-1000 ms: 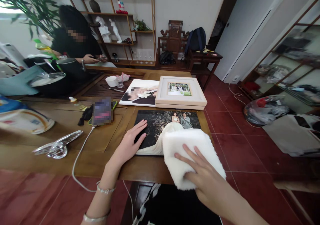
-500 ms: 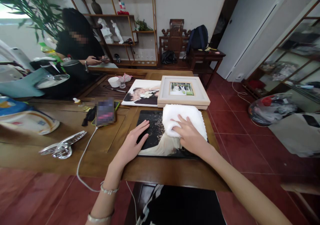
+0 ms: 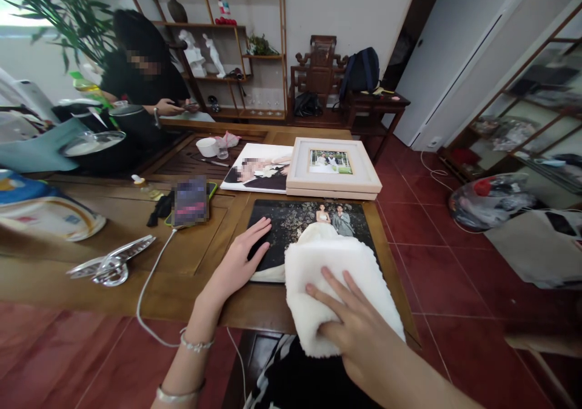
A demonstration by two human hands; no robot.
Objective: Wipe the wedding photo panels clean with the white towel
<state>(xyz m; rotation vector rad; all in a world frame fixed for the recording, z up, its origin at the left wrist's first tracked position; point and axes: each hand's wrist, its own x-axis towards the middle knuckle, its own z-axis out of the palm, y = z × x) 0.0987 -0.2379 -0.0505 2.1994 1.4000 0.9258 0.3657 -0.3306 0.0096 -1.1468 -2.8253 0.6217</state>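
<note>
A dark photo panel [image 3: 282, 222] showing a couple lies flat on the wooden table at its front edge. My left hand [image 3: 240, 255] rests on the panel's left side with fingers stretched out. Under my right hand [image 3: 362, 327] is a fluffy white towel [image 3: 334, 254], and its fingers press into the folded cloth with one tucked at the towel's near side. The towel covers the panel's lower right part and hangs past the table edge. Behind the panel are a pale wooden picture frame [image 3: 370, 177] and a white-edged photo print [image 3: 261, 182], partly under the frame.
On the left are a silver metal tool [image 3: 111, 262], a phone [image 3: 190, 202] on a white cable [image 3: 144, 294], a small dropper bottle [image 3: 143, 186] and a white cup [image 3: 207, 148]. A person [image 3: 143, 82] sits across the table. A plastic bag [image 3: 488, 200] stands on the red floor.
My right hand has drawn the towel toward me, from the panel's upper right to past its near edge. The pictured couple is now uncovered. My left hand has stayed in place.
</note>
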